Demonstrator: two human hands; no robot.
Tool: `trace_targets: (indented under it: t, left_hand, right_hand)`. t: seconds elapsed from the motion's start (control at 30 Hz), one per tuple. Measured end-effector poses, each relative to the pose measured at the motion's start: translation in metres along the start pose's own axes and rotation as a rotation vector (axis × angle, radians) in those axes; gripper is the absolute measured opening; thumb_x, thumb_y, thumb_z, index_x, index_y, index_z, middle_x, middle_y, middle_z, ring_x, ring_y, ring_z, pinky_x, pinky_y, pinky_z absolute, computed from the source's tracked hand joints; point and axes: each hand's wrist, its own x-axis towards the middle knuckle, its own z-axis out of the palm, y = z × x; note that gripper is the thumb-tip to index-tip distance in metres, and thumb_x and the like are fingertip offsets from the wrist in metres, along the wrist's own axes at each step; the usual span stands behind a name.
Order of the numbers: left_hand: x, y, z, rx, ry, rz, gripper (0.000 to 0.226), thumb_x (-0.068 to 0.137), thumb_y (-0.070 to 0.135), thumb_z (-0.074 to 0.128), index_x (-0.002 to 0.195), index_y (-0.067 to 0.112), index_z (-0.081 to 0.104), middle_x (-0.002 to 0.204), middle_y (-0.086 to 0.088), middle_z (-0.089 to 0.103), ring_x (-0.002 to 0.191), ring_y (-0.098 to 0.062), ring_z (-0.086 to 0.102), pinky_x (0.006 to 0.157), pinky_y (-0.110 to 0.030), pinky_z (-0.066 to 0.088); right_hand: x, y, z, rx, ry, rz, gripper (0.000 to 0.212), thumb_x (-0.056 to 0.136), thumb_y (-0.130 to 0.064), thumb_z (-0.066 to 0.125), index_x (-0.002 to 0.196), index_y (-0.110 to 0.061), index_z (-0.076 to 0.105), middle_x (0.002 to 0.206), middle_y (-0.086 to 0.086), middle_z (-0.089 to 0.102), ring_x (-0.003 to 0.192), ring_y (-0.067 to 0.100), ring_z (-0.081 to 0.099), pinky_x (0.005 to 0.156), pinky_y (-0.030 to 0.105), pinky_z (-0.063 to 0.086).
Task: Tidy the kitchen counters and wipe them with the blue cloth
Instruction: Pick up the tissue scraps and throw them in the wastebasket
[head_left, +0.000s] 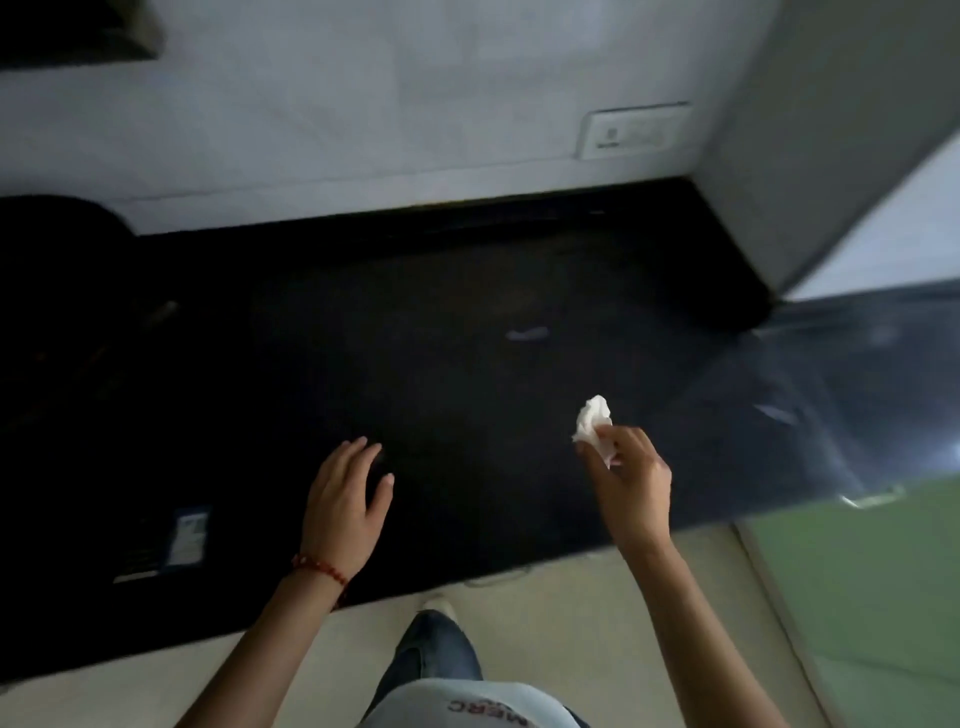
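Note:
A black counter (415, 374) stretches across the view under a pale wall. My right hand (631, 483) holds a crumpled white tissue (592, 423) between fingertips, lifted just above the counter at the right. My left hand (345, 501) hovers flat over the counter's front part, fingers spread, holding nothing; a red bead bracelet sits on its wrist. A small pale scrap (527, 333) lies on the counter farther back. No blue cloth is in view.
A dark stove top (67, 332) fills the left end of the counter, with a label (188, 535) near its front. A wall socket (631, 131) is at the back right. A grey cabinet side (810, 156) closes the right corner. Another scrap (776, 414) lies on the glossy right section.

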Motion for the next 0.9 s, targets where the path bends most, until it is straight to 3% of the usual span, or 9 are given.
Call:
trace_targets:
  t: [0.2, 0.3, 0.37, 0.47, 0.6, 0.73, 0.9]
  left_hand:
    - [-0.046, 0.128, 0.068, -0.002, -0.183, 0.391, 0.050, 0.082, 0.037, 0.038, 0.105, 0.003, 0.066, 0.112, -0.018, 0.066, 0.110, -0.036, 0.059, 0.091, -0.048, 0.047]
    - [-0.085, 0.186, 0.111, -0.016, -0.318, 0.564, 0.047, 0.079, 0.036, 0.040, 0.097, 0.002, 0.069, 0.102, -0.017, 0.069, 0.101, -0.031, 0.063, 0.087, -0.037, 0.051]
    - [-0.115, 0.221, 0.140, 0.007, -0.435, 0.666, 0.050, 0.079, 0.039, 0.038, 0.096, 0.003, 0.068, 0.098, -0.014, 0.070, 0.097, -0.027, 0.063, 0.088, -0.032, 0.048]
    - [-0.160, 0.269, 0.174, 0.029, -0.579, 0.775, 0.057, 0.077, 0.047, 0.035, 0.099, 0.006, 0.068, 0.098, -0.012, 0.070, 0.095, -0.028, 0.065, 0.087, -0.035, 0.050]
    - [-0.212, 0.328, 0.212, 0.047, -0.802, 0.825, 0.068, 0.072, 0.057, 0.031, 0.109, 0.009, 0.064, 0.113, -0.011, 0.065, 0.106, -0.025, 0.060, 0.092, -0.031, 0.044]
    - [-0.243, 0.371, 0.259, 0.107, -1.019, 0.736, 0.030, 0.089, 0.025, 0.055, 0.111, 0.007, 0.062, 0.115, -0.011, 0.063, 0.110, -0.025, 0.057, 0.094, -0.029, 0.041]
    - [-0.273, 0.422, 0.325, 0.255, -1.147, 0.760, 0.020, 0.088, 0.019, 0.056, 0.102, 0.009, 0.065, 0.107, -0.013, 0.068, 0.100, -0.024, 0.060, 0.086, -0.030, 0.044]
  right_hand:
    - [-0.095, 0.095, -0.129, -0.007, 0.283, 0.215, 0.016, 0.079, -0.012, 0.069, 0.093, -0.004, 0.068, 0.084, 0.002, 0.059, 0.061, 0.001, 0.051, 0.058, -0.002, 0.036]
    - [-0.156, 0.147, -0.185, -0.045, 0.427, 0.350, 0.014, 0.077, -0.008, 0.071, 0.089, -0.001, 0.068, 0.081, 0.006, 0.060, 0.057, 0.011, 0.051, 0.057, -0.001, 0.036]
    - [-0.200, 0.182, -0.217, -0.063, 0.501, 0.468, 0.012, 0.077, -0.007, 0.071, 0.086, 0.000, 0.067, 0.080, 0.011, 0.063, 0.061, 0.020, 0.052, 0.058, 0.005, 0.037]
    - [-0.266, 0.224, -0.258, -0.082, 0.594, 0.639, 0.013, 0.077, -0.010, 0.070, 0.086, 0.000, 0.068, 0.083, 0.019, 0.066, 0.068, 0.023, 0.052, 0.064, 0.022, 0.035]
    - [-0.345, 0.257, -0.296, -0.056, 0.723, 0.872, 0.016, 0.081, -0.013, 0.067, 0.090, 0.001, 0.067, 0.087, 0.024, 0.065, 0.080, 0.033, 0.060, 0.068, 0.028, 0.033]
    - [-0.402, 0.280, -0.318, -0.021, 0.859, 1.033, 0.016, 0.081, -0.009, 0.064, 0.086, 0.006, 0.065, 0.084, 0.029, 0.064, 0.082, 0.041, 0.060, 0.069, 0.039, 0.042]
    - [-0.462, 0.310, -0.336, 0.105, 1.087, 1.245, 0.012, 0.079, -0.008, 0.066, 0.083, 0.004, 0.066, 0.081, 0.026, 0.064, 0.079, 0.037, 0.059, 0.067, 0.035, 0.039]
